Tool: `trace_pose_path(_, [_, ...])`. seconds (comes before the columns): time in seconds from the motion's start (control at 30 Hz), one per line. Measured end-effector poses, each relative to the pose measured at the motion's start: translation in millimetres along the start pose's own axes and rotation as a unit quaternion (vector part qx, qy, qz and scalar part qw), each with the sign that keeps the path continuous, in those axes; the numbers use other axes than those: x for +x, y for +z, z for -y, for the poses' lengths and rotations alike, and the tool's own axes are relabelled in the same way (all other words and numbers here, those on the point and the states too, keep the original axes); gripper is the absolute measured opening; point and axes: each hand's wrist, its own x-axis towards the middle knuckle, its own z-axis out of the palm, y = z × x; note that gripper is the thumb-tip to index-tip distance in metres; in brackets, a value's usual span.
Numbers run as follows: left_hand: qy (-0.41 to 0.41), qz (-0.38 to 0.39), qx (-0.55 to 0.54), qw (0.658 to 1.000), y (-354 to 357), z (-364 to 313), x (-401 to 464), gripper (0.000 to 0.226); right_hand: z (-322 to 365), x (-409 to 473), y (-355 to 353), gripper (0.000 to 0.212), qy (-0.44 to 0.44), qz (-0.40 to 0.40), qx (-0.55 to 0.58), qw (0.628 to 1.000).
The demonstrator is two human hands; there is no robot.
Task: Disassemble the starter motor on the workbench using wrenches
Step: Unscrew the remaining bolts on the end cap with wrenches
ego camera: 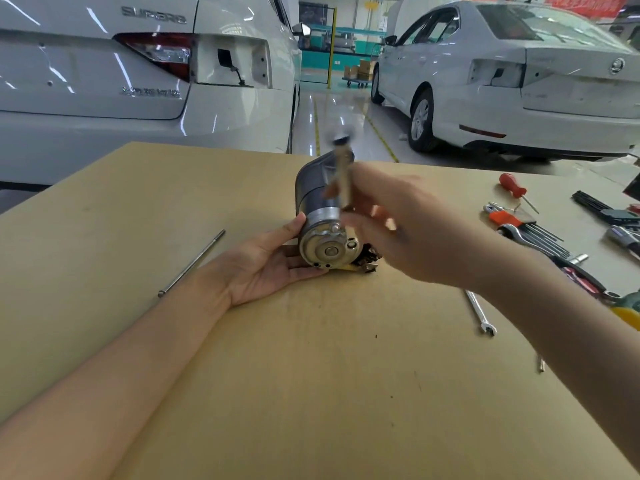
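The starter motor (320, 216), a grey cylinder with a silver end cap facing me, lies on the tan workbench (311, 375) at its middle. My left hand (270, 261) cradles it from the left and below, palm up, thumb on the silver band. My right hand (398, 226) hovers at the motor's right side, blurred by motion, and holds a long blurred tool or bolt (341, 171) that sticks up over the motor. A long through bolt (192, 263) lies loose on the bench to the left.
A combination wrench (479, 313) lies to the right of my right forearm. Further right are hex keys (540, 233), a red-handled screwdriver (514, 187), a ratchet and other tools. A small screw (541, 363) lies near the right edge. Two white cars stand beyond the bench.
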Motion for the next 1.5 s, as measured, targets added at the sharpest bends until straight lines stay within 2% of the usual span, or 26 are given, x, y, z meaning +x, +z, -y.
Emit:
trace_pose_path(0.07, [0.01,0.004,0.0,1.0,0,1,-2,0.039,9,14,10,0.022,-0.046,0.079,-0.086,0.992])
trace_pose_path(0.13, [0.011,0.007,0.023,1.0,2,1,-6,0.017,16,20,22,0.028,-0.065,0.158,-0.187,0.967])
trace_pose_path(0.2, [0.01,-0.016,0.033,0.999,6,-1,-9,0.03,20,19,30,0.029,-0.088,0.193,-0.25,0.945])
trace_pose_path(0.3, [-0.007,-0.037,0.002,0.999,8,-3,-6,0.06,25,7,29,0.03,-0.135,0.178,-0.273,0.936])
trace_pose_path(0.33, [-0.013,-0.043,-0.002,0.999,8,-3,-5,0.064,25,1,28,0.027,-0.145,0.176,-0.268,0.936])
trace_pose_path(0.4, [-0.02,-0.055,-0.004,0.998,6,-1,-3,0.064,20,-15,27,0.018,-0.119,0.148,-0.187,0.964])
trace_pose_path(0.47, [-0.017,-0.052,0.004,0.998,1,1,-1,0.061,12,-36,33,0.01,-0.051,0.044,-0.026,0.997])
trace_pose_path(0.5, [-0.01,-0.048,0.011,0.999,1,1,-1,0.059,10,-45,39,0.006,0.0,-0.018,0.07,0.997])
trace_pose_path(0.53, [-0.002,-0.044,0.014,0.999,1,0,-1,0.059,9,-52,43,0.004,0.061,-0.072,0.184,0.978])
trace_pose_path(0.6, [-0.001,-0.034,0.018,0.999,1,-1,0,0.073,6,-59,50,0.006,0.164,-0.171,0.405,0.883])
trace_pose_path(0.63, [-0.002,-0.025,0.021,0.999,1,-1,0,0.076,4,-59,50,0.004,0.194,-0.201,0.476,0.834])
trace_pose_path(0.7, [-0.004,-0.012,0.019,1.0,0,0,1,0.074,0,-59,49,0.005,0.233,-0.233,0.56,0.76])
trace_pose_path(0.77, [-0.001,-0.012,0.008,1.0,0,0,0,0.081,-4,-57,48,0.009,0.252,-0.257,0.618,0.699])
trace_pose_path(0.83, [-0.001,-0.011,-0.003,1.0,0,1,0,0.089,-5,-54,50,0.009,0.263,-0.272,0.636,0.672])
trace_pose_path(1.07, [-0.002,-0.009,-0.005,1.0,3,0,0,0.09,-9,-53,53,0.011,0.267,-0.285,0.656,0.646])
trace_pose_path(1.13, [-0.003,-0.011,-0.006,1.0,3,0,-1,0.09,-9,-54,53,0.011,0.255,-0.286,0.652,0.654])
trace_pose_path(1.2, [-0.003,-0.015,-0.008,1.0,3,0,-1,0.091,-10,-54,51,0.011,0.23,-0.289,0.625,0.688])
trace_pose_path(1.23, [-0.003,-0.016,-0.008,1.0,4,0,-1,0.092,-11,-54,49,0.009,0.215,-0.29,0.595,0.718])
trace_pose_path(1.3, [-0.003,-0.016,-0.004,1.0,4,1,-1,0.091,-11,-50,42,0.009,0.176,-0.282,0.497,0.801])
trace_pose_path(1.4, [-0.001,-0.019,-0.005,1.0,3,2,-1,0.084,-8,-34,32,0.015,0.115,-0.253,0.287,0.917])
trace_pose_path(1.5, [0.002,-0.016,-0.001,1.0,3,2,-2,0.055,1,-15,30,0.028,0.027,-0.178,0.065,0.981])
